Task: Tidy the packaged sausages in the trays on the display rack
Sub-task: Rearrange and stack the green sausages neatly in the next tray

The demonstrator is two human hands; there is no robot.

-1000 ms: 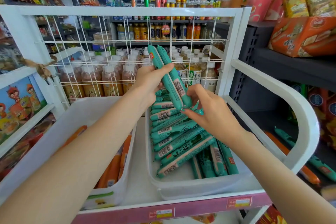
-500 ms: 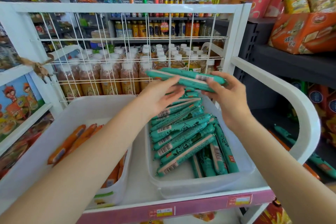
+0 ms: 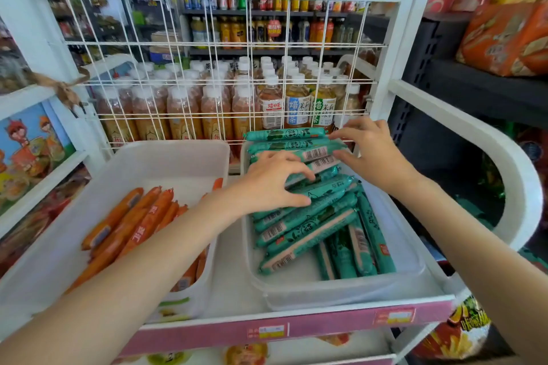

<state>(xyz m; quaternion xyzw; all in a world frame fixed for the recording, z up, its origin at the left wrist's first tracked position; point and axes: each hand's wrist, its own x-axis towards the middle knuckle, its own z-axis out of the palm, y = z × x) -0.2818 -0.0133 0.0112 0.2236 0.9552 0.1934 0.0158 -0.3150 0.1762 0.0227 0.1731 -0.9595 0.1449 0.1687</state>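
Nearest us, along the front edge of the display rack point(image 3: 296, 332), runs a pink strip with small price tags whose print is too blurred to read; just behind it sit two pale trays, the left tray point(image 3: 166, 157) holding orange sausages point(image 3: 139, 222) that lie roughly lengthwise with white characters we cannot make out, the right tray point(image 3: 341, 290) holding the green sausages point(image 3: 308, 225), a few lengthwise along its right wall and the rest laid across in a slanting stack; barcodes show on several wrappers, and a dark leafy design with a character or two, too small to read; our left hand point(image 3: 272, 184) rests with fingers curved over the middle of the stack, pressing rather than closing round anything, while our right hand point(image 3: 370, 151) sits at the far right corner with its grip spread, fingertips touching the ends of the two rearmost sausages; we judge the step to be squaring these top sausages against the back wall, so we should hold the pile steady with the left, nudge the ends flush with the right, and keep the wrappers parallel, labels up, lest the slanted ones below roll forward; beyond the wire grid point(image 3: 207, 68) stand tea bottles point(image 3: 296, 104), two labels showing large Chinese characters, one seemingly jasmine tea; farther shelves hold cans and bottles, unreadable.
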